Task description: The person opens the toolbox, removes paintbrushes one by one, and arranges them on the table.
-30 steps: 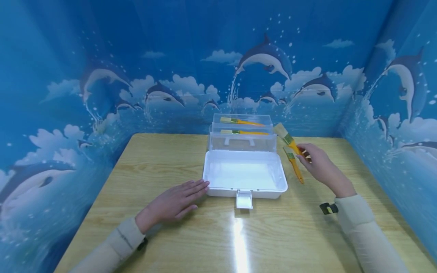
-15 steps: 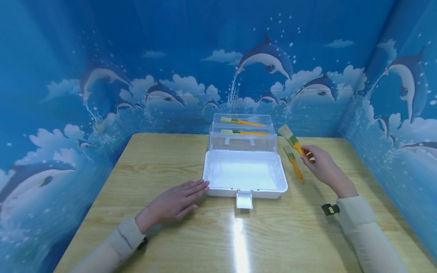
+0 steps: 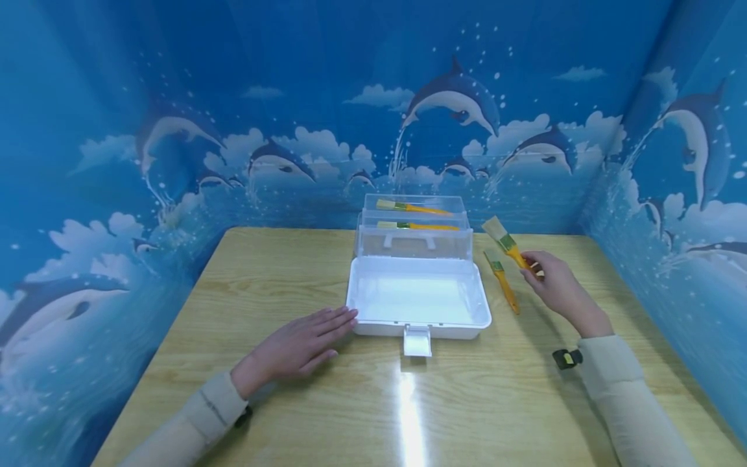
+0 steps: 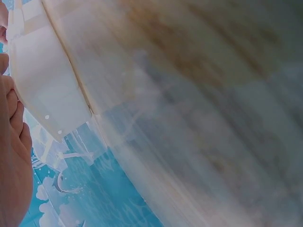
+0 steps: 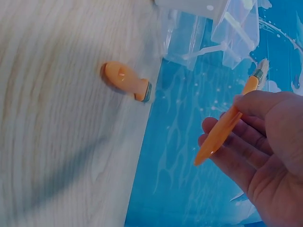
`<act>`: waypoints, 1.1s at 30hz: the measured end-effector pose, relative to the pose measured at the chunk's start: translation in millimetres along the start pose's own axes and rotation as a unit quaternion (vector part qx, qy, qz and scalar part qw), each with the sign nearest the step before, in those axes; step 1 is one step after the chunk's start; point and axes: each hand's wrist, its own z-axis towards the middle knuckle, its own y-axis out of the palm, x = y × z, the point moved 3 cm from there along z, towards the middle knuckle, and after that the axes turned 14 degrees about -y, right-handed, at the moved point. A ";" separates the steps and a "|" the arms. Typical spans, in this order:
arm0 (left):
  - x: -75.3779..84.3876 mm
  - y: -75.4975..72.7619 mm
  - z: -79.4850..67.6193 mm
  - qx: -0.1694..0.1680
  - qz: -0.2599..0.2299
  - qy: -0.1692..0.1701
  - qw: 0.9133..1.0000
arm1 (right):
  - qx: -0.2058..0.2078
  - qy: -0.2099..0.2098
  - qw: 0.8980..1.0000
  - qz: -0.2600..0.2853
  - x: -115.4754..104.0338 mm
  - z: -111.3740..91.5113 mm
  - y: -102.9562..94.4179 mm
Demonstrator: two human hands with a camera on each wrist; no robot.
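My right hand [image 3: 557, 285] pinches the orange handle of a paintbrush [image 3: 506, 243], its pale bristles pointing up and to the left, above the table. Just left of it, a second paintbrush [image 3: 502, 281] lies on the wood; the right wrist view shows the end of its handle [image 5: 124, 78]. My left hand [image 3: 297, 344] lies with straight fingers, fingertips at the front left corner of the white storage box [image 3: 420, 332]. The box's lid is raised, and its white bottom compartment holds nothing. Two more brushes, an upper one [image 3: 408, 207] and a lower one [image 3: 417, 227], lie in the clear trays behind.
The box's clear folded-out trays [image 3: 373, 245] stand at the back of the wooden table [image 3: 274, 272]. A latch flap [image 3: 417, 342] hangs from the box's front. Blue dolphin-print cloth [image 3: 327, 78] encloses the table at the back and sides.
My right hand has drawn the held paintbrush a little right and toward me, away from the trays and the lying brush. My left hand and the box have stayed put.
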 end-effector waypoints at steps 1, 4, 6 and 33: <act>-0.1 0.0 0.1 -0.001 0.000 0.000 1.000 | -0.002 0.001 1.000 0.000 1.3 -0.5 0.0; -0.5 0.4 0.1 -0.004 -0.001 -0.001 1.000 | -0.008 0.003 1.000 0.004 5.3 -2.0 -0.3; -0.8 0.7 0.3 -0.005 -0.001 -0.001 1.000 | -0.012 0.006 1.000 0.004 7.7 -2.6 -0.6; -1.8 1.5 -0.2 0.007 0.005 0.006 1.000 | -0.044 0.055 0.997 -0.015 39.9 -10.9 6.1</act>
